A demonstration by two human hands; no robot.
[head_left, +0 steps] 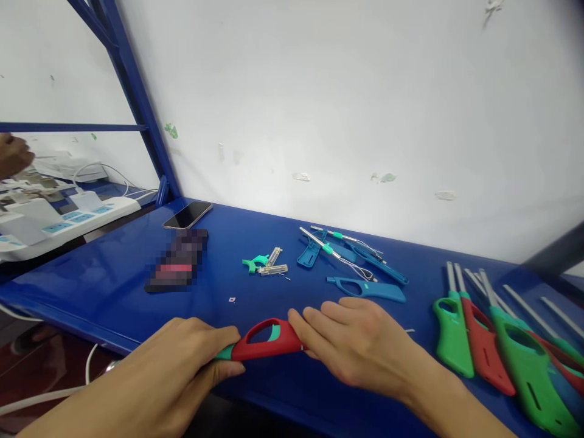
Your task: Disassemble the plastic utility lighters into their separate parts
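Observation:
A red gas lighter (269,342) lies level between my two hands, over the table's front edge. My left hand (187,359) is closed around its green collar end and hides the metal tube, if there is one. The butt of the red handle is pinched by my right hand (351,340), whose fingers cover that end. A green trigger shows inside the handle's loop. Just beyond my right hand lies a blue lighter handle half (367,288). Behind it are other blue casing pieces (310,252) and metal tubes with wires (335,249).
Two clear fuel tanks with green triggers (262,264) lie mid-table. Several green and red lighters (456,334) are grouped at right. A phone (188,215) and a blurred-out dark object (177,261) lie left. Beyond the blue frame are power strips (68,222) and another person's hand (13,155).

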